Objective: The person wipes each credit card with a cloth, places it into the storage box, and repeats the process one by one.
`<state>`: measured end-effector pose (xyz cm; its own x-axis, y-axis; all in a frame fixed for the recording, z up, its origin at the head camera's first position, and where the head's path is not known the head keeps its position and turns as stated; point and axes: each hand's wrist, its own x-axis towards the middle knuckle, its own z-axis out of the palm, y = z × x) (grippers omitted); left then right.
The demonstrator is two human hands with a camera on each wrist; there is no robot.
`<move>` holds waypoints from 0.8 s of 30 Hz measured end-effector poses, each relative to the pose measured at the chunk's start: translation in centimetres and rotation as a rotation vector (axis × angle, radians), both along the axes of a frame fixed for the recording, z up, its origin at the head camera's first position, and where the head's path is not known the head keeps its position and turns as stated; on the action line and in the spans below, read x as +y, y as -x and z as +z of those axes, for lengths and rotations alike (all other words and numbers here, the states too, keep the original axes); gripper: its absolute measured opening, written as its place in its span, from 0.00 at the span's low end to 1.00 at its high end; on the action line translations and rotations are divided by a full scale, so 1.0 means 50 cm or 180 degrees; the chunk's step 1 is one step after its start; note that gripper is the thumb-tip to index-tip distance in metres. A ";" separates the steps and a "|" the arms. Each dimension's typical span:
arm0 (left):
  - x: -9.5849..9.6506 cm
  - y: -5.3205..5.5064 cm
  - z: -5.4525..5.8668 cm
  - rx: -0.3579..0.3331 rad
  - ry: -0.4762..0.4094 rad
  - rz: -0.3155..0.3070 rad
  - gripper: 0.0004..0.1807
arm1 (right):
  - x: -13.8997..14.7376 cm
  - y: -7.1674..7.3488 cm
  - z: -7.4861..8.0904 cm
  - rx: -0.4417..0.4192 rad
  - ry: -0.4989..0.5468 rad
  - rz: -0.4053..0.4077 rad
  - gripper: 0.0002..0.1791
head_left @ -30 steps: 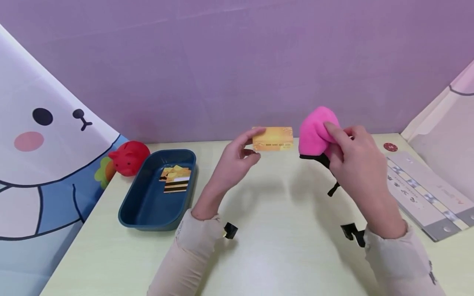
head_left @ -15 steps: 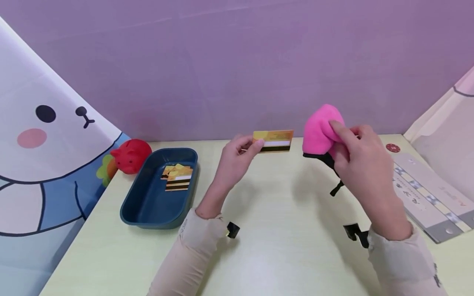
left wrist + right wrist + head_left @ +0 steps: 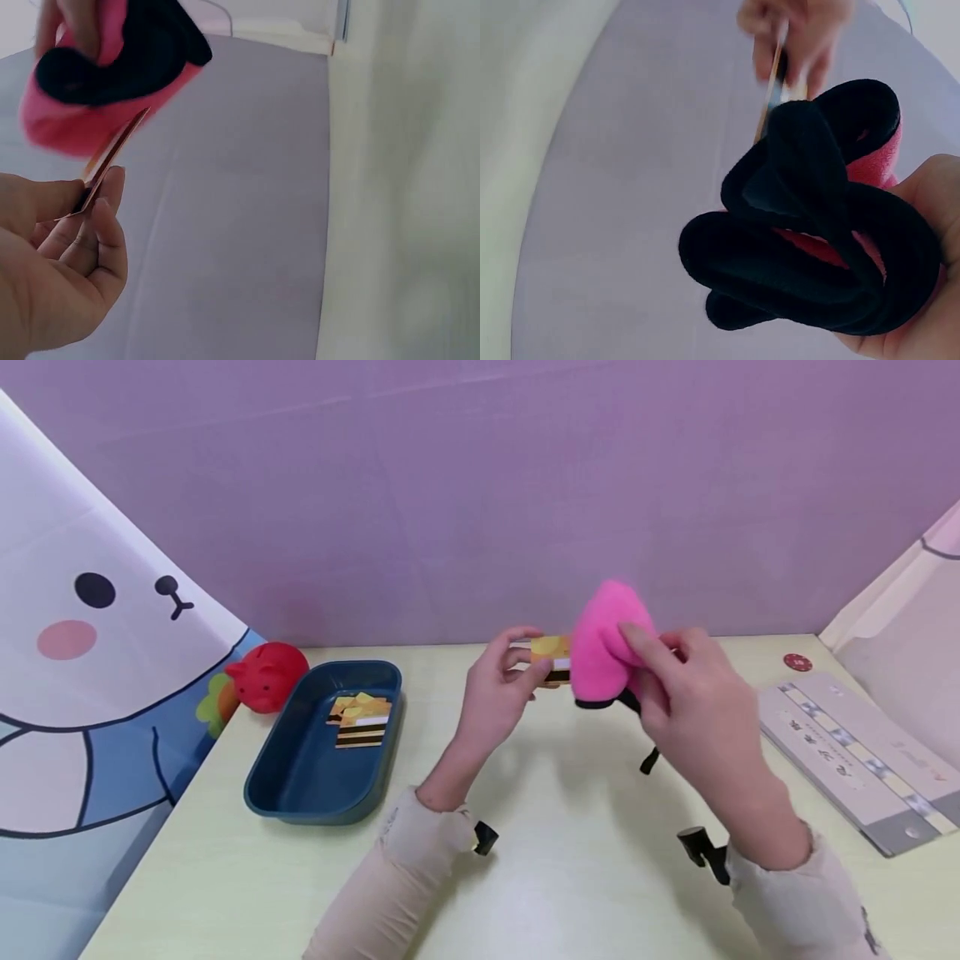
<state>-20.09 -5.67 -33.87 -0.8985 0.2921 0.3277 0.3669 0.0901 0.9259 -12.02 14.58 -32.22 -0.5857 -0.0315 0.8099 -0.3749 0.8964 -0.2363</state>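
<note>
My left hand (image 3: 498, 697) pinches a gold bank card (image 3: 551, 656) between thumb and fingers, its striped side toward the head camera. In the left wrist view the card (image 3: 109, 159) appears nearly edge-on, close to the pink fleece. My right hand (image 3: 693, 710) grips a crumpled pink fleece piece (image 3: 609, 639) with black edging and a dangling black strap (image 3: 649, 762). In the head view this fleece hides the card's right part; whether they touch I cannot tell. The right wrist view shows the folded black trim (image 3: 802, 255) from beneath. Both things are held above the table.
On the left stands a dark blue tray (image 3: 258, 777) with several gold cards (image 3: 362, 727) inside. A red piggy bank (image 3: 267, 677) sits behind it. Toward the right lie a grey printed folder (image 3: 847, 743) and a red chip (image 3: 797, 662). Purple cloth (image 3: 480, 502) hangs behind the table.
The card was flipped from its numbered face to its striped face. Since then, my left hand has moved slightly right and my right hand left, bringing the pink fleece in front of the card.
</note>
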 end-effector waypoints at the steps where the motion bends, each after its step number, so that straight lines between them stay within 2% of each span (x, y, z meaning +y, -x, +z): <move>1: 0.004 -0.002 -0.002 -0.0016 0.0004 -0.0017 0.19 | -0.008 0.001 -0.003 -0.0012 -0.0049 0.0036 0.22; 8: 0.026 -0.020 -0.012 -0.0272 0.0007 -0.0299 0.20 | -0.036 0.009 -0.028 -0.0301 -0.0273 0.0020 0.23; 16: 0.024 -0.026 -0.001 -0.0184 0.0015 -0.0311 0.19 | -0.021 0.008 -0.023 -0.0512 -0.0146 -0.0094 0.25; 21: 0.015 -0.022 0.008 -0.0140 0.0064 -0.0269 0.18 | 0.004 0.011 -0.019 -0.0641 -0.0021 -0.0218 0.25; 24: 0.007 -0.017 0.012 -0.0139 0.0032 -0.0244 0.18 | 0.027 0.016 -0.019 -0.0824 0.0088 -0.0331 0.25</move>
